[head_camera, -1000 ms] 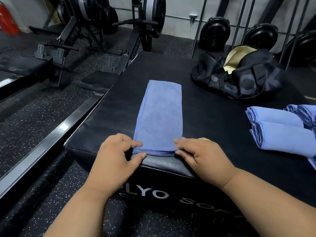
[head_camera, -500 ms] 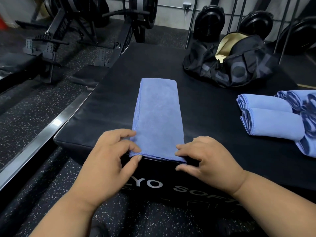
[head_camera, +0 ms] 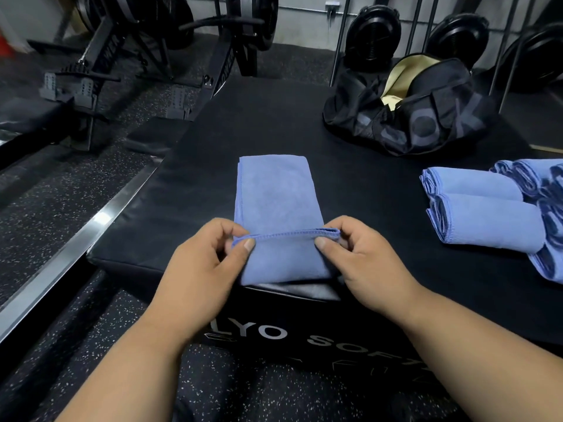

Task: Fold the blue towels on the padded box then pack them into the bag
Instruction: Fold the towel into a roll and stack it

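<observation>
A blue towel point(head_camera: 275, 196), folded into a long strip, lies lengthwise on the black padded box point(head_camera: 195, 190). Its near end is lifted and turned back over the strip. My left hand point(head_camera: 204, 269) pinches the left corner of that raised hem. My right hand point(head_camera: 362, 263) pinches the right corner. Two rolled blue towels point(head_camera: 484, 208) lie on the box to the right, with more rolled towels point(head_camera: 545, 190) partly cut off at the frame edge. The black bag point(head_camera: 420, 117) sits open at the far right of the box, showing a pale yellow lining.
Gym machines point(head_camera: 146, 50) stand on the speckled rubber floor to the left and behind. A metal rail point(head_camera: 70, 248) runs along the box's left side. Black weight plates point(head_camera: 371, 41) lean against the back wall behind the bag.
Both hands have lifted the towel's near hem off the box's front edge and carried it away from me, so the near end now doubles back over the strip.
</observation>
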`<state>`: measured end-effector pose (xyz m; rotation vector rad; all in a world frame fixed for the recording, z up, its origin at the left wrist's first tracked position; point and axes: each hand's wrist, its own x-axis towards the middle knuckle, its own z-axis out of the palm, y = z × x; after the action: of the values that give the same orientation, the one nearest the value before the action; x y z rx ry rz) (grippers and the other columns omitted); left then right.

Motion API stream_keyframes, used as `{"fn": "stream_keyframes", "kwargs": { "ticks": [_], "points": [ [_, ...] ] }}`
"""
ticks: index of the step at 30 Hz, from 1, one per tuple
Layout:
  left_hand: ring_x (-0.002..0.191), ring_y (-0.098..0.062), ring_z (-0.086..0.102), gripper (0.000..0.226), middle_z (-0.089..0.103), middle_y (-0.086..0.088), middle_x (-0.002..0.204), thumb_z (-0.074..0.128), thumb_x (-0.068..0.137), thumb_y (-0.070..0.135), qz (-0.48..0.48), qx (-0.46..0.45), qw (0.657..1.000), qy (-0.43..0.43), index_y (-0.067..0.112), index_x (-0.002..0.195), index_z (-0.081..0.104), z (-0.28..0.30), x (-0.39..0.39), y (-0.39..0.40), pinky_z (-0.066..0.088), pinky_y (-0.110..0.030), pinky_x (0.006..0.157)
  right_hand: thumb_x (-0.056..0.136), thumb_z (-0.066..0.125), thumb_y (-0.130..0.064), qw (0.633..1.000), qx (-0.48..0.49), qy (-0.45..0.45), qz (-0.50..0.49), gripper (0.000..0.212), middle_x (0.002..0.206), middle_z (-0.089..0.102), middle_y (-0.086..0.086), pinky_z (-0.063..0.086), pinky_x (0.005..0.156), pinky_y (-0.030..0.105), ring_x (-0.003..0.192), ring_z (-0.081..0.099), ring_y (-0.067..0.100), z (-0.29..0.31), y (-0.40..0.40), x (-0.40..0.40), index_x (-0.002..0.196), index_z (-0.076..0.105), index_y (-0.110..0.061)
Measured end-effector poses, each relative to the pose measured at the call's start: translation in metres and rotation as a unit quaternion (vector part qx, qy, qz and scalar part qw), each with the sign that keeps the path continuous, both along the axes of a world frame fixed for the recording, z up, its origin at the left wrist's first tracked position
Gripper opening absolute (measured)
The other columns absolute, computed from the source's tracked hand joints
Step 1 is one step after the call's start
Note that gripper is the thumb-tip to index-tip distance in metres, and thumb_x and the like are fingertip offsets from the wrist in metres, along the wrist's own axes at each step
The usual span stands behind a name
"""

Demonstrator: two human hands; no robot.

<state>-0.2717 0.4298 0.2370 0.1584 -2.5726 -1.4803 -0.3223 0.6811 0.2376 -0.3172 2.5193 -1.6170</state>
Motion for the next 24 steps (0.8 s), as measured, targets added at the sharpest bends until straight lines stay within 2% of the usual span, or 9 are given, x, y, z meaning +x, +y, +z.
{"fn": "stream_keyframes", "kwargs": {
  "ticks": [3, 4, 6, 8, 12, 15, 21, 24],
  "points": [
    [0.060, -0.004, 0.055, 0.012, 0.063, 0.006, 0.071, 0.070, 0.098, 0.041, 0.021, 0.012, 1.000, -0.021, 0.039, 0.108, 0.063, -0.001, -0.012, 0.003, 0.042, -0.017, 0.061, 0.098, 0.069, -0.034, 0.999, -0.007, -0.025, -0.025, 0.007, 0.077, 0.065, 0.016, 0.044, 0.068, 0.034, 0.067, 0.051, 0.015, -0.003, -0.005, -0.009, 0.093, 0.067, -0.029],
    [0.060, -0.005, 0.056, 0.013, 0.064, 0.006, 0.070, 0.070, 0.098, 0.042, 0.028, 0.009, 0.999, -0.026, 0.039, 0.109, 0.063, -0.001, -0.016, 0.004, 0.042, -0.021, 0.063, 0.098, 0.070, -0.034, 0.999, -0.002, -0.024, -0.032, 0.007, 0.073, 0.062, 0.014, 0.043, 0.066, 0.033, 0.065, 0.049, 0.014, -0.004, -0.005, -0.011, 0.093, 0.067, -0.029],
    [0.061, -0.006, 0.058, 0.015, 0.066, 0.005, 0.070, 0.071, 0.097, 0.044, 0.044, 0.008, 0.998, -0.034, 0.040, 0.108, 0.063, -0.002, -0.022, 0.004, 0.043, -0.026, 0.066, 0.097, 0.071, -0.034, 0.999, 0.013, -0.016, -0.044, 0.008, 0.063, 0.054, -0.001, 0.041, 0.060, 0.025, 0.060, 0.046, 0.008, -0.007, -0.005, -0.014, 0.092, 0.067, -0.029],
    [0.061, -0.006, 0.059, 0.017, 0.067, 0.003, 0.071, 0.073, 0.095, 0.046, 0.055, 0.007, 0.998, -0.043, 0.039, 0.108, 0.064, -0.003, -0.024, 0.004, 0.044, -0.027, 0.067, 0.096, 0.072, -0.034, 0.998, 0.029, -0.014, -0.051, 0.007, 0.061, 0.050, -0.008, 0.038, 0.055, 0.018, 0.057, 0.045, 0.007, -0.009, -0.005, -0.017, 0.094, 0.067, -0.030],
    [0.060, -0.006, 0.060, 0.022, 0.067, 0.003, 0.072, 0.077, 0.092, 0.046, 0.071, -0.018, 0.996, -0.053, 0.040, 0.107, 0.063, -0.001, -0.024, 0.007, 0.044, -0.026, 0.065, 0.093, 0.076, -0.036, 0.997, 0.057, -0.012, -0.053, 0.019, 0.061, 0.051, -0.008, 0.041, 0.058, 0.015, 0.056, 0.047, 0.004, -0.011, -0.004, -0.020, 0.106, 0.062, -0.038],
    [0.070, -0.004, 0.064, 0.023, 0.069, 0.014, 0.075, 0.079, 0.089, 0.045, 0.096, -0.054, 0.993, -0.049, 0.041, 0.106, 0.063, -0.001, -0.023, 0.013, 0.044, -0.024, 0.065, 0.092, 0.076, -0.038, 0.996, 0.078, 0.000, -0.051, 0.024, 0.062, 0.050, -0.009, 0.042, 0.060, 0.014, 0.058, 0.049, 0.004, -0.011, -0.004, -0.021, 0.110, 0.060, -0.041],
    [0.076, -0.002, 0.065, 0.016, 0.069, 0.020, 0.079, 0.079, 0.090, 0.042, 0.140, -0.043, 0.989, -0.031, 0.038, 0.095, 0.065, -0.003, -0.021, 0.019, 0.046, -0.026, 0.069, 0.094, 0.075, -0.036, 0.996, 0.074, 0.005, -0.050, 0.021, 0.064, 0.050, -0.007, 0.042, 0.061, 0.013, 0.060, 0.049, 0.004, -0.011, -0.003, -0.020, 0.110, 0.061, -0.041],
    [0.076, -0.003, 0.064, 0.017, 0.068, 0.020, 0.081, 0.079, 0.089, 0.042, 0.145, -0.061, 0.987, -0.025, 0.033, 0.088, 0.065, -0.005, -0.020, 0.021, 0.046, -0.026, 0.067, 0.094, 0.075, -0.036, 0.996, 0.073, 0.018, -0.055, 0.019, 0.071, 0.055, 0.002, 0.044, 0.063, 0.017, 0.062, 0.051, 0.006, -0.012, -0.003, -0.017, 0.107, 0.061, -0.040]
  ]
}}
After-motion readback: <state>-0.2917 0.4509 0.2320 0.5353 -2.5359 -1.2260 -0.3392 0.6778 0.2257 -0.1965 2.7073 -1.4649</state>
